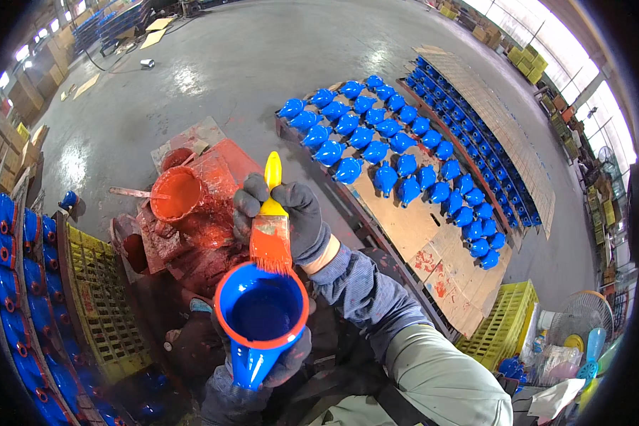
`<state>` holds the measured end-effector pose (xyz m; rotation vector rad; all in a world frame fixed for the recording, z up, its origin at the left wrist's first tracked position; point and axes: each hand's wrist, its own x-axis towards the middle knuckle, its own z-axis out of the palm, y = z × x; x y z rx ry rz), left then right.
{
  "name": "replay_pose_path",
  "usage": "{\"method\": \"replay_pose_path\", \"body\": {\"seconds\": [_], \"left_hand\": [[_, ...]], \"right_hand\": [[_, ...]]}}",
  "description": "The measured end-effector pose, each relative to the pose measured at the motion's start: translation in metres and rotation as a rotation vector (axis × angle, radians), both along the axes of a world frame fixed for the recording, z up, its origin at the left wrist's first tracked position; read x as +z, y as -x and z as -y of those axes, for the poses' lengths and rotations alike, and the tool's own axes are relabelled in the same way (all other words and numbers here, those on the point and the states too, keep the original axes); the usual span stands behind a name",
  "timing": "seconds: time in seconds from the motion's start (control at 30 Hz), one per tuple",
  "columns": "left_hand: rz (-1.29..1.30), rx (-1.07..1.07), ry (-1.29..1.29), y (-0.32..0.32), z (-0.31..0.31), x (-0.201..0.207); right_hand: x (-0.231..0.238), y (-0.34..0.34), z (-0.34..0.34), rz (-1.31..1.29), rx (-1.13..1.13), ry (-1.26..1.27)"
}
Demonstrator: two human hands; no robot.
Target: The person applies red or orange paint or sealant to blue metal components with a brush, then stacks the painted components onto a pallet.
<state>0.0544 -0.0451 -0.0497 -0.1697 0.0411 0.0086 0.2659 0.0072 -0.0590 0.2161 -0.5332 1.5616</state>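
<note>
In my gloved left hand (289, 362) is a blue funnel-shaped part (252, 358), its wide round mouth facing up and its narrow end toward me. Red paint rings the rim of that mouth. Just above it, my gloved right hand (302, 216) grips a paintbrush (271, 238) with a yellow handle pointing up. The brush's red-coated bristles are at the far edge of the rim; they seem to touch it. Beyond and left of my hands, a red-smeared paint bucket (176, 195) holds red paint, with a stick (131, 192) lying across its lip.
Several similar blue parts (362, 136) stand in rows on a cardboard-covered table (405, 238) at right. More fill a rack (468, 117) behind it and racks (21, 312) at left. Yellow crates (106, 298) flank me. A fan (586, 316) stands at lower right.
</note>
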Motion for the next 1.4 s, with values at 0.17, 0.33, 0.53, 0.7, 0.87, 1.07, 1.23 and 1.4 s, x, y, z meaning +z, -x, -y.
{"method": "replay_pose_path", "body": {"seconds": [0.17, 0.33, 0.53, 0.7, 0.87, 1.07, 1.23, 1.4], "left_hand": [[-0.306, 0.049, -0.447, 0.004, 0.008, 0.014], [-0.102, 0.515, -0.48, -0.014, -0.032, -0.003], [-1.052, 0.98, -1.809, -0.004, -0.063, -0.021], [-1.273, 1.017, -2.513, -0.005, -0.057, -0.016], [-1.333, 0.847, -2.568, -0.007, -0.055, -0.015], [-1.027, 0.888, -1.778, 0.003, -0.067, -0.009], [-0.418, 0.816, -0.796, 0.007, -0.066, -0.028], [0.197, 0.618, -0.285, -0.014, -0.068, -0.06]], "right_hand": [[0.004, 0.006, 0.005, -0.004, -0.106, 0.098], [0.011, -0.007, 0.005, 0.271, -0.715, 0.325], [0.031, 0.01, 0.028, 1.054, -1.002, 0.334], [0.027, 0.03, 0.025, 1.084, -1.119, 0.414], [0.014, 0.025, 0.016, 1.365, -1.265, 0.254], [0.023, 0.021, 0.021, 0.975, -1.06, 0.386], [0.004, 0.018, 0.014, 0.912, -0.871, 0.534], [-0.044, 0.032, -0.003, 0.085, -0.059, 0.271]]}}
